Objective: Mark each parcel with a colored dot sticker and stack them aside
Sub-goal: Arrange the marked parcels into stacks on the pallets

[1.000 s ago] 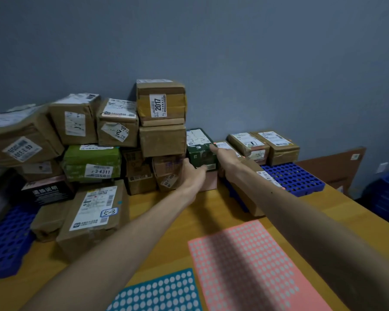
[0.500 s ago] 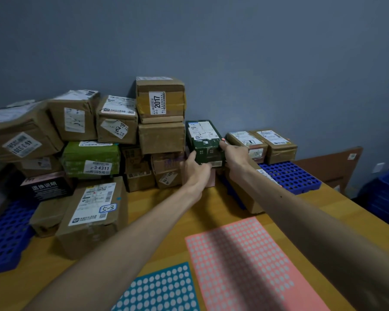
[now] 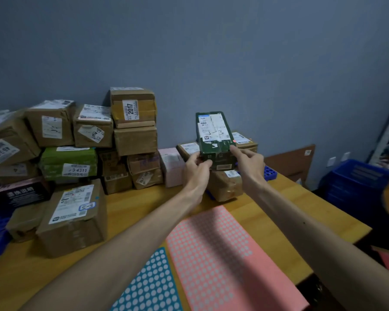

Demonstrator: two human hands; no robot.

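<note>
The left hand's [image 3: 197, 168] fingers [image 3: 206, 163] are curled round the near left corner of the dark green parcel [image 3: 213, 131], thumb on the labelled face, and carry it clear of everything beneath. The right hand [image 3: 250, 163] reaches in from the other side with its index finger straight, the tip touching the near right corner. Whether its thumb and other fingers clamp the box from below is hidden, so I cannot tell if this hand grips or only presses.

Just past that fingertip a small red dot [image 3: 234, 141] sits on the parcel's face, close to the right edge. It looks like the sticker, either just laid or being pressed down.

The parcel's long axis runs away from the person and tips upward, so the white label faces the camera and the short near end lies between the two hands. Both hands are at that near end; the far end hangs free, above a brown parcel [image 3: 225, 185] and near a pink box [image 3: 172, 166].

To the left, well apart from the hands, the pile of brown parcels [image 3: 134, 122] stands against the wall. On the table [image 3: 130, 207] nearer the person lie the pink sticker sheet [image 3: 222, 254] and the blue sticker sheet [image 3: 151, 286], side by side.

My judgement is that the marking is nearly done and setting the parcel aside comes next.
</note>
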